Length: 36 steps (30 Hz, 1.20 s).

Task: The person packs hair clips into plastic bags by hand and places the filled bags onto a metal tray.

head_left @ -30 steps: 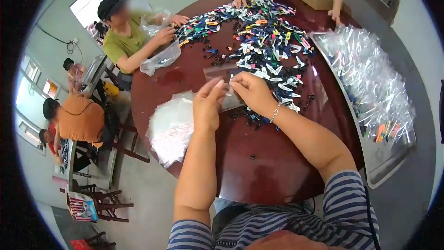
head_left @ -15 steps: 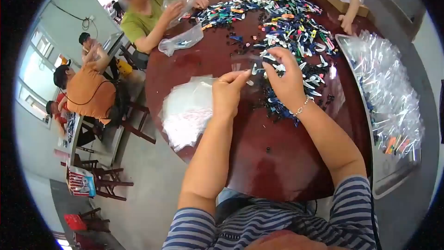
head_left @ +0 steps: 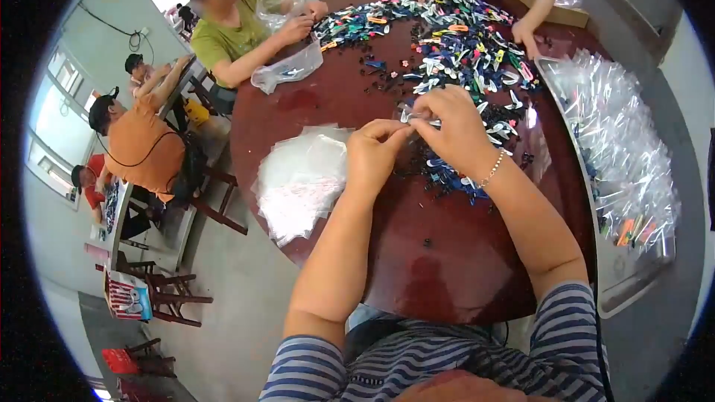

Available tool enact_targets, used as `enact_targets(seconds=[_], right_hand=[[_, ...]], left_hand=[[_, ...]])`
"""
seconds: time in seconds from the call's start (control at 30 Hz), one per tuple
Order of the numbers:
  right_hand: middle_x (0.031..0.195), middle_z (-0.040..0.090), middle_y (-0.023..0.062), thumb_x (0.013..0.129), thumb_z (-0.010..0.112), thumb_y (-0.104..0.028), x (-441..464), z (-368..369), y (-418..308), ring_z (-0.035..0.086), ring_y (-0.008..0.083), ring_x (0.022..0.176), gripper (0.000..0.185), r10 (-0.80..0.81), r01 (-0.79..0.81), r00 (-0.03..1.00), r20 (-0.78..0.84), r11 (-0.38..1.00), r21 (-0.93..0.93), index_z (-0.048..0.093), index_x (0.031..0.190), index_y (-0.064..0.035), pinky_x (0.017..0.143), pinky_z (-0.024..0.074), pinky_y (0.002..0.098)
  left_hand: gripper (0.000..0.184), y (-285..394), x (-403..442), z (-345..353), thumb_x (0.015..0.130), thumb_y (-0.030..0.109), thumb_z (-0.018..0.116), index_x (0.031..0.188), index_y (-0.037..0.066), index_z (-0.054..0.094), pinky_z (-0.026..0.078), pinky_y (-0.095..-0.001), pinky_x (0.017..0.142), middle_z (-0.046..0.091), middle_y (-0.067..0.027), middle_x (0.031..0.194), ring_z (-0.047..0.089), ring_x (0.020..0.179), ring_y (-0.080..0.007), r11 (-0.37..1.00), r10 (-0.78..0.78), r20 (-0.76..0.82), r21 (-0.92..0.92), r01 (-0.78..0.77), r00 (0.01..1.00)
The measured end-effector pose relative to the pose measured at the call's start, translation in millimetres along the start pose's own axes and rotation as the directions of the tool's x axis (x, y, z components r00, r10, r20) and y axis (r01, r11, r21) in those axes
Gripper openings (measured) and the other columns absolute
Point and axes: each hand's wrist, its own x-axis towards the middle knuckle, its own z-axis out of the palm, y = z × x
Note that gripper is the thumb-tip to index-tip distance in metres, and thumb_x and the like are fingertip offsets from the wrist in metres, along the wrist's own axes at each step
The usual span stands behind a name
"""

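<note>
Clear plastic, a bag [head_left: 406,114] mostly hidden by fingers, is pinched between the left hand [head_left: 372,152] and right hand [head_left: 456,130], tips narrow and close together, over the red-brown table [head_left: 477,275] beside heaped clips [head_left: 477,52]; flat bags [head_left: 302,179] lie leftward, filled bags [head_left: 618,134] crowd a tray [head_left: 633,286] at right

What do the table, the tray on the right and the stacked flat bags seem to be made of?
Table: glossy dark red, probably lacquered wood or laminate; it mirrors pale light.
Tray: likely bare metal, smooth and grey with a soft sheen.
Flat bags: apparently thin, smooth plastic film; they look see-through at the edges, whitish where layered.
</note>
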Motion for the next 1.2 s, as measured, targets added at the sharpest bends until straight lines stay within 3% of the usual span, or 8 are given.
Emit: enact_targets(seconds=[0.07, 0.27, 0.43, 0.63, 0.73, 0.97, 1.13, 1.2], right_hand=[[0.072, 0.059, 0.0039, 0.077, 0.068, -0.012, 0.0, -3.5, 0.9, 0.057, 0.0244, 0.071, 0.014, -0.002, 0.003, 0.988, 0.152, 1.0, -0.007, 0.058, 0.085, -0.0073, 0.085, 0.0413, 0.0405], [0.069, 0.057, 0.0066, 0.084, 0.063, -0.015, -0.9, -4.2, 2.4, 0.058, 0.0276, 0.065, 0.011, 0.014, -0.009, 0.992, 0.129, 0.999, -0.036, 0.057, 0.082, -0.0062, 0.097, 0.0388, 0.0473], [0.072, 0.061, 0.0072, 0.086, 0.06, -0.017, 3.3, -15.5, -1.8, 0.061, 0.0278, 0.069, 0.011, 0.073, -0.076, 0.986, 0.147, 0.997, 0.016, 0.06, 0.085, -0.0062, 0.098, 0.038, 0.0485], [0.083, 0.067, 0.0098, 0.087, 0.06, -0.019, 2.0, -24.9, -4.0, 0.063, 0.0271, 0.078, 0.014, -0.012, 0.01, 0.878, 0.479, 1.0, 0.006, 0.067, 0.092, -0.0092, 0.101, 0.0366, 0.0484], [0.085, 0.067, 0.0113, 0.089, 0.057, -0.019, 0.7, -23.6, -1.0, 0.063, 0.0296, 0.08, 0.017, -0.019, 0.032, 0.861, 0.508, 0.999, -0.017, 0.067, 0.099, -0.0095, 0.102, 0.0359, 0.0496], [0.086, 0.066, 0.0131, 0.09, 0.054, -0.019, 3.2, -32.0, -12.4, 0.062, 0.0322, 0.083, 0.021, 0.054, -0.012, 0.797, 0.602, 0.997, -0.073, 0.064, 0.104, -0.0074, 0.104, 0.0341, 0.0495], [0.086, 0.067, 0.0108, 0.088, 0.056, -0.019, -0.1, -32.8, -19.2, 0.061, 0.0296, 0.081, 0.019, -0.095, 0.097, 0.838, 0.537, 0.995, 0.026, 0.065, 0.102, -0.0083, 0.094, 0.0387, 0.0452], [0.087, 0.067, 0.0094, 0.088, 0.057, -0.019, -1.1, -30.8, -20.7, 0.061, 0.0286, 0.08, 0.019, -0.075, 0.082, 0.837, 0.543, 0.997, 0.011, 0.065, 0.101, -0.0084, 0.091, 0.0387, 0.0442]], left_hand=[[0.01, -3.9, 1.3, -0.7, 0.079, 0.009, 0.072, 0.081, -0.001, 0.07, 0.047, -0.025, 0.067, 0.068, -0.0064, 0.081, 0.061, 0.074, -0.0114, 1.0, 0.008, 0.004, 0.012, -0.009, 1.0], [0.013, -1.8, 0.0, 1.7, 0.079, 0.008, 0.071, 0.089, 0.0, 0.07, 0.048, -0.0251, 0.068, 0.069, -0.0061, 0.081, 0.061, 0.074, -0.0104, 0.999, -0.025, 0.096, -0.039, 0.029, 0.995], [0.018, 2.8, -1.2, 0.2, 0.08, 0.007, 0.069, 0.097, 0.0, 0.07, 0.047, -0.0249, 0.068, 0.07, -0.006, 0.083, 0.06, 0.074, -0.0091, 0.997, -0.034, 0.19, 0.071, 0.021, 0.981], [0.018, 3.0, -0.8, -1.5, 0.082, 0.005, 0.066, 0.099, 0.0, 0.069, 0.048, -0.026, 0.073, 0.07, -0.0063, 0.086, 0.062, 0.08, -0.0108, 0.989, -0.141, 0.248, 0.069, 0.128, 0.958], [0.021, 3.7, -1.1, -1.3, 0.081, 0.004, 0.066, 0.102, 0.0, 0.068, 0.048, -0.0261, 0.074, 0.07, -0.0064, 0.088, 0.062, 0.082, -0.0115, 0.995, -0.068, 0.253, 0.087, 0.047, 0.965], [0.033, 11.3, -2.5, -1.0, 0.077, -0.002, 0.066, 0.11, -0.001, 0.064, 0.047, -0.0269, 0.082, 0.068, -0.0051, 0.099, 0.062, 0.09, -0.0119, 0.993, -0.115, 0.325, 0.015, 0.117, 0.939], [0.039, 11.0, -2.4, -1.8, 0.077, -0.005, 0.066, 0.116, -0.001, 0.06, 0.049, -0.0274, 0.083, 0.068, -0.0087, 0.1, 0.063, 0.093, -0.0126, 0.995, -0.055, 0.386, -0.055, 0.083, 0.921], [0.045, 7.6, -2.4, -2.6, 0.074, -0.006, 0.067, 0.118, -0.001, 0.059, 0.049, -0.0273, 0.083, 0.068, -0.0086, 0.104, 0.063, 0.095, -0.0132, 0.996, -0.03, 0.369, 0.089, -0.003, 0.929]])
